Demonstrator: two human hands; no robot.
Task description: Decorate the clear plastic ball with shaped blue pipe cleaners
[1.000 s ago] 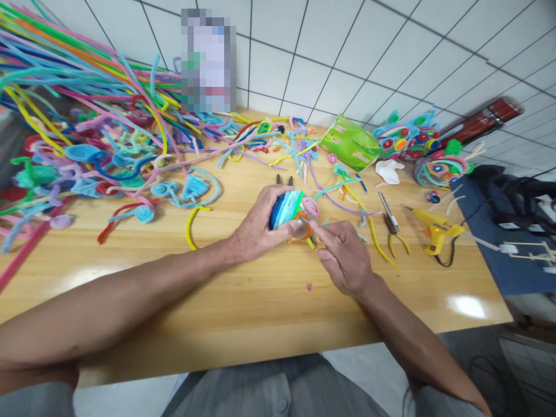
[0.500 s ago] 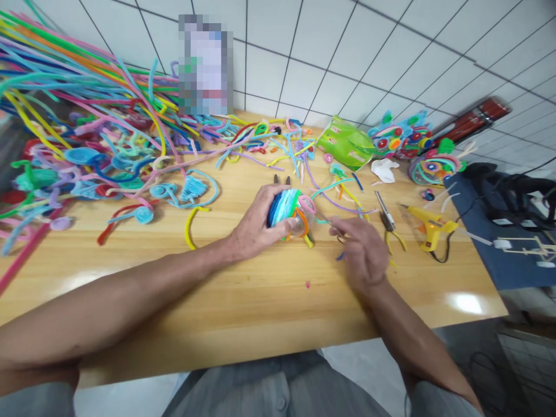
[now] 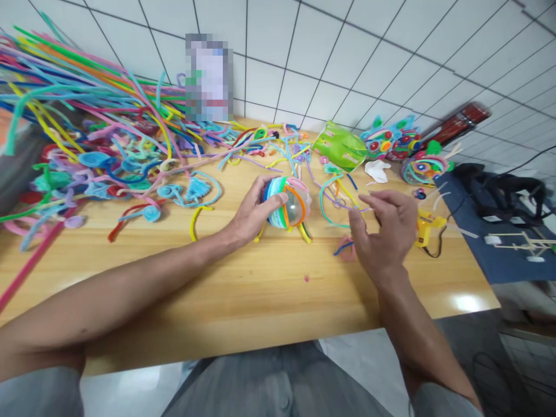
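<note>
My left hand [image 3: 252, 215] is closed on a clear ball [image 3: 295, 208] from its left side, thumb across the front. Blue, white and green pipe cleaners wrap the ball's left half, and an orange loop curves over its bare, see-through part. Short yellow pieces [image 3: 305, 233] stick out below it. Apart from the ball, to the right, my right hand [image 3: 386, 231] is raised over the table, thumb and fingers spread, with nothing visible between them. Near its fingertips lies a curved teal pipe cleaner [image 3: 322, 200]. A small pink and blue piece [image 3: 344, 248] rests beside the thumb.
Pipe cleaners and coiled shapes [image 3: 130, 145] heap up at the left. A green packet [image 3: 341, 147], decorated masks [image 3: 386, 145], a white tissue [image 3: 377, 171] and a red flask [image 3: 464, 124] stand along the back. The yellow glue gun [image 3: 428, 226] is partly behind my right hand.
My right hand has drawn away from the ball to the right and its fingers have spread. The ball has turned in my left hand, showing the orange loop more fully.
</note>
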